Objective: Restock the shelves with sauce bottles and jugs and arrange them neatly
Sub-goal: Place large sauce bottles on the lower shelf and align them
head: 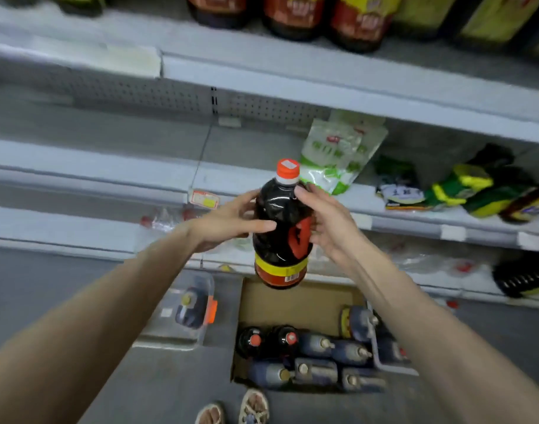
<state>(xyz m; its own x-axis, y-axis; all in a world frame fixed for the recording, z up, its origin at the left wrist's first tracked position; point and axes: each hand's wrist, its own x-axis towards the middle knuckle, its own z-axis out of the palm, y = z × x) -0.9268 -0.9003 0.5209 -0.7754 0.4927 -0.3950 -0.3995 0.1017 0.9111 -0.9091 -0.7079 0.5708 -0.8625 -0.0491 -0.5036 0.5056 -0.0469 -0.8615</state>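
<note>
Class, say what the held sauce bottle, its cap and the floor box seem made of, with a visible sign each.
Sauce bottle: likely clear glossy plastic; highlights glint over dark liquid. Cap: orange, ridged, probably plastic. Box: brown, matte, apparently cardboard.

Nothing can be read clearly. The dark plastic sauce bottle with an orange cap [280, 228] carries a red mark, a yellow band and a barcode, all blurred. Characters on the green-and-white pouch [338, 154] and the red-labelled dark jugs [292, 13] are also illegible.
</note>
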